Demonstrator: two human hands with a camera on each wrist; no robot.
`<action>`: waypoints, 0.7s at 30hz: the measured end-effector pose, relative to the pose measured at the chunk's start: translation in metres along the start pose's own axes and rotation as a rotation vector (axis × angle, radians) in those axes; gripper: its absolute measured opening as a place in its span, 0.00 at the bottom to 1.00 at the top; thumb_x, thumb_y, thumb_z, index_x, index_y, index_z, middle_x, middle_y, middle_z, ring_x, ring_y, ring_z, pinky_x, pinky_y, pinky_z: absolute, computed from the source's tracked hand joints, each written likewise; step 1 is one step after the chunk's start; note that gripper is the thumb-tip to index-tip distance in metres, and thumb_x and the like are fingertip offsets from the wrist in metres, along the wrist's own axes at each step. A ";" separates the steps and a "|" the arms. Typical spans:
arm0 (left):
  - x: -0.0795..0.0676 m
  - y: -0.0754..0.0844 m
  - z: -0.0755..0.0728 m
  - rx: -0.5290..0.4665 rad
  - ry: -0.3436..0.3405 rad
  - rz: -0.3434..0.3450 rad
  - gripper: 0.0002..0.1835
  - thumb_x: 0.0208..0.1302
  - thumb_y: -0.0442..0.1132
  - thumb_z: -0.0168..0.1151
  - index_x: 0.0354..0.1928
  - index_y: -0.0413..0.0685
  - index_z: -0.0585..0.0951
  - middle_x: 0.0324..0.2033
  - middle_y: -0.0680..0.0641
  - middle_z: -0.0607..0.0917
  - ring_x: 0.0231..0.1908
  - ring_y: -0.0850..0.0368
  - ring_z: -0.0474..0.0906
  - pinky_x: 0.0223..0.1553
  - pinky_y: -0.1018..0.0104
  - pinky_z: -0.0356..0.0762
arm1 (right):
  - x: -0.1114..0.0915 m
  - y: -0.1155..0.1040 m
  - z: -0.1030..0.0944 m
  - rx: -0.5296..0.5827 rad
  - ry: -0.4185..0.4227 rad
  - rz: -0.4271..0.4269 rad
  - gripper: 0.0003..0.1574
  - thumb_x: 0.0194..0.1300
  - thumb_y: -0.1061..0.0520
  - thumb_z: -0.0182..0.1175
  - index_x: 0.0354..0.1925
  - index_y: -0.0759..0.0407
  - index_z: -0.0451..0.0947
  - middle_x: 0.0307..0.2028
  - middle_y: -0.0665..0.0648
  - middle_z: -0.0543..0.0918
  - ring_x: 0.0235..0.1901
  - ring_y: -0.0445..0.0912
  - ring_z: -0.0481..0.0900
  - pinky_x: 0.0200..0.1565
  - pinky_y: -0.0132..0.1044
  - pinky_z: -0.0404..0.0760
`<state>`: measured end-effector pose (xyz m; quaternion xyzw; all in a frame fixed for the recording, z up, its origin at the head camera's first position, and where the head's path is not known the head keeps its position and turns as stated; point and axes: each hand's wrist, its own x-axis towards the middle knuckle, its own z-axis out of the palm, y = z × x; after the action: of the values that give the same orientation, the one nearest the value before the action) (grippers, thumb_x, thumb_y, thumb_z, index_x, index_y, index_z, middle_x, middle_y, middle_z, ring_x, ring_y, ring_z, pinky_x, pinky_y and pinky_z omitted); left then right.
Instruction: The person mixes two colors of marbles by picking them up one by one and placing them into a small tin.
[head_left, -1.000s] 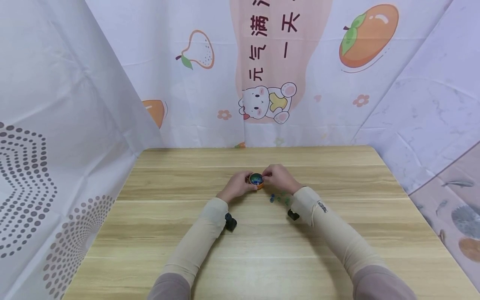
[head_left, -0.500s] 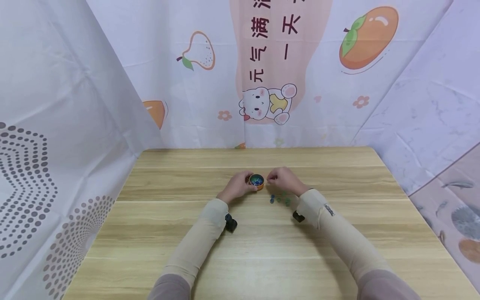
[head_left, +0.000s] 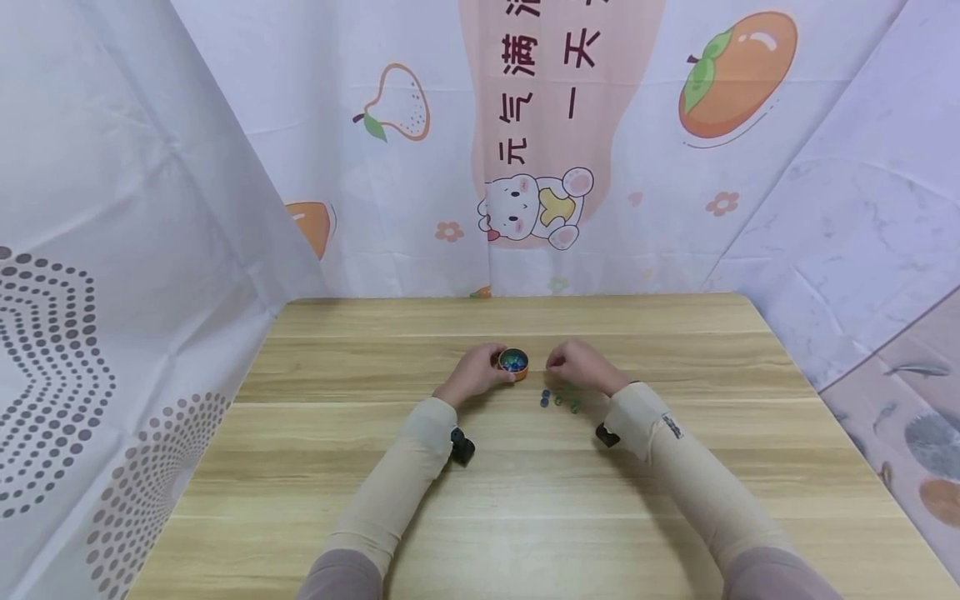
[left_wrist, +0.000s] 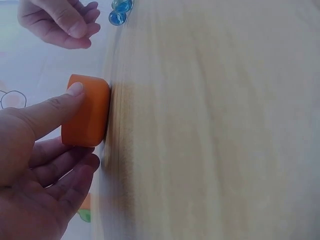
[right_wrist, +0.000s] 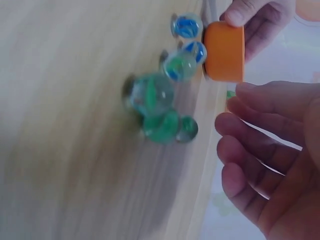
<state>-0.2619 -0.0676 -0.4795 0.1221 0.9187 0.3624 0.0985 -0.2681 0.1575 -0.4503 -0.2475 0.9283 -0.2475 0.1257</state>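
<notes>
A small round orange bowl (head_left: 521, 376) stands on the wooden table, with blue and green glass marbles (head_left: 513, 360) inside. My left hand (head_left: 477, 368) grips it from the left, thumb on its near wall and fingers round the far side; the left wrist view shows the orange wall (left_wrist: 95, 112) under the thumb. To the bowl's right hovers my right hand (head_left: 583, 365), its fingers loosely bent and holding nothing in the right wrist view. Just below that hand lie several loose marbles: blue swirled ones (right_wrist: 187, 25) closer to the bowl and green ones (right_wrist: 161, 126) further right.
The wooden table (head_left: 480, 517) ends at a back edge against a hanging printed cloth (head_left: 420, 192). More cloth hangs at the left and right sides. A small black camera sits on each wrist, the left camera (head_left: 462, 448) and the right camera (head_left: 607, 435).
My right hand has moved from the bowl's rim rightward, over toward the loose marbles. The left hand and the bowl have stayed in place.
</notes>
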 end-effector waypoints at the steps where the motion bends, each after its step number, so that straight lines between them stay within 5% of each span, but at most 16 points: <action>1: 0.000 0.000 0.000 -0.002 0.001 0.000 0.32 0.57 0.43 0.72 0.62 0.40 0.75 0.57 0.41 0.80 0.57 0.47 0.76 0.61 0.53 0.72 | -0.001 0.001 -0.001 0.005 -0.009 0.004 0.10 0.65 0.61 0.59 0.39 0.63 0.86 0.38 0.59 0.88 0.38 0.49 0.84 0.45 0.44 0.82; 9: 0.000 -0.003 0.000 -0.005 0.002 0.001 0.32 0.57 0.43 0.72 0.63 0.40 0.75 0.57 0.41 0.81 0.55 0.48 0.77 0.59 0.53 0.73 | -0.004 0.008 -0.005 -0.003 -0.062 0.012 0.07 0.63 0.60 0.63 0.35 0.62 0.86 0.30 0.55 0.88 0.28 0.41 0.80 0.36 0.36 0.80; 21: -0.001 -0.001 0.000 -0.021 -0.006 -0.010 0.31 0.57 0.43 0.72 0.62 0.40 0.75 0.55 0.41 0.81 0.52 0.49 0.77 0.58 0.54 0.74 | -0.017 0.017 -0.004 0.015 -0.084 0.054 0.06 0.64 0.58 0.63 0.35 0.59 0.86 0.32 0.53 0.87 0.28 0.40 0.78 0.33 0.33 0.76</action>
<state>-0.2612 -0.0680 -0.4803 0.1174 0.9151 0.3713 0.1045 -0.2619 0.1807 -0.4534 -0.2316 0.9266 -0.2404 0.1729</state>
